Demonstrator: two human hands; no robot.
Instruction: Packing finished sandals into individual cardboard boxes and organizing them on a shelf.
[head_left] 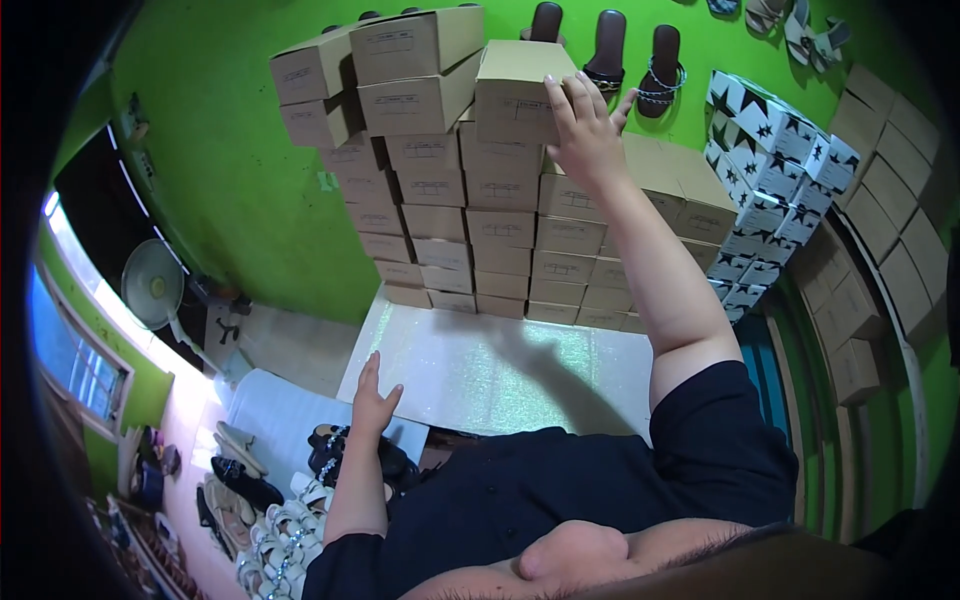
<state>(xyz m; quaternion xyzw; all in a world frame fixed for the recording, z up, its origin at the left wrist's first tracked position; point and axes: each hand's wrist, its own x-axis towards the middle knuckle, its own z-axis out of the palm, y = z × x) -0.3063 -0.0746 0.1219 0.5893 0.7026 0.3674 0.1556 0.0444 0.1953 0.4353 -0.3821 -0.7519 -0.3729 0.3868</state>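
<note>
My right hand (590,130) reaches up to a brown cardboard box (515,108) on the top of a stack. Its fingers are spread over the box's right front edge and seem to touch it, without closing around it. That box juts forward from the boxes (502,160) below. My left hand (374,398) is raised above the white bench top (420,350), fingers stretched and thumb apart, holding nothing. More brown boxes (405,105) are piled to the left of the top box.
Dark sandals (610,50) hang on the green wall. White boxes with black stars (765,150) stand at the right, beside other brown boxes (855,330). Lower left are white sandals (285,535), black shoes (245,485) and a fan (153,280).
</note>
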